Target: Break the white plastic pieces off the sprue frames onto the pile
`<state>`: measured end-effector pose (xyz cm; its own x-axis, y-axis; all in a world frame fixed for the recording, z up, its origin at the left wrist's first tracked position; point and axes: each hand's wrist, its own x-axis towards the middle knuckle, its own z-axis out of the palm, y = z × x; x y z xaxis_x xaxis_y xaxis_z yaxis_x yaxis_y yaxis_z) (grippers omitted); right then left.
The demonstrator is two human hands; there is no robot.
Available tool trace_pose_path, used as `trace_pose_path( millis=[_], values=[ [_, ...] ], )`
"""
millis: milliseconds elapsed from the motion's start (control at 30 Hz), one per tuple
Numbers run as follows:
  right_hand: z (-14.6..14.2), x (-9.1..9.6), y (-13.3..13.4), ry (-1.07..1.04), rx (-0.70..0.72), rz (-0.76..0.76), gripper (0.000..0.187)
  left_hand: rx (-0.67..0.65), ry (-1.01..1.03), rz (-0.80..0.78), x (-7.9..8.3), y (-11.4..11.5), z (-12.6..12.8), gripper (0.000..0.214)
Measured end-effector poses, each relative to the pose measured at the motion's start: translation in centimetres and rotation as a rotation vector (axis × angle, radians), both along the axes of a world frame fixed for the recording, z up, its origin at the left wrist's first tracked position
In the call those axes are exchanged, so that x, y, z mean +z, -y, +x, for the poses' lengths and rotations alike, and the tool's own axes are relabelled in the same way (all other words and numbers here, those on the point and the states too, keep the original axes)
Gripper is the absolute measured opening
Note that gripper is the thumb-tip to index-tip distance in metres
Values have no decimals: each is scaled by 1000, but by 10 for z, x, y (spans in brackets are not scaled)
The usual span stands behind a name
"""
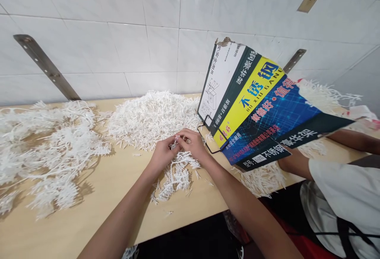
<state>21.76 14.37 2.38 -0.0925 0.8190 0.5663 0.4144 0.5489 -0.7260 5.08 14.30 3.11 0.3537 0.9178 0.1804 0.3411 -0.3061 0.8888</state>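
My left hand [164, 154] and my right hand [192, 143] meet over the table, fingers closed in a pinch. Both grip a branching white plastic piece [181, 157], partly hidden by the fingers. Below the hands lies a small tangle of similar white plastic branches [175, 180], with loose bits around it. Just beyond the fingertips rises a large heap of thin white plastic pieces [154, 118]. The small parts between the fingertips are too fine to make out.
Longer white branched strands [56, 152] spread over the left of the wooden table [118, 195]. A printed cardboard sheet [252, 108] stands upright to the right, in a black wire holder [211, 148]. Behind it a co-worker's arm [297, 163] reaches beside another white pile [263, 178]. A tiled wall [160, 49] runs behind.
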Motion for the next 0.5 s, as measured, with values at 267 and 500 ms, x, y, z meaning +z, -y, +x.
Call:
trace_pose_path(
  millis=[267,500],
  values=[
    [10,6,-2,-308,-285,-10,32,55,239,-100,3,1,-2,22],
    [8,17,6,-207,41,-144,27,157,509,-10,9,-5,-12,34]
  ],
)
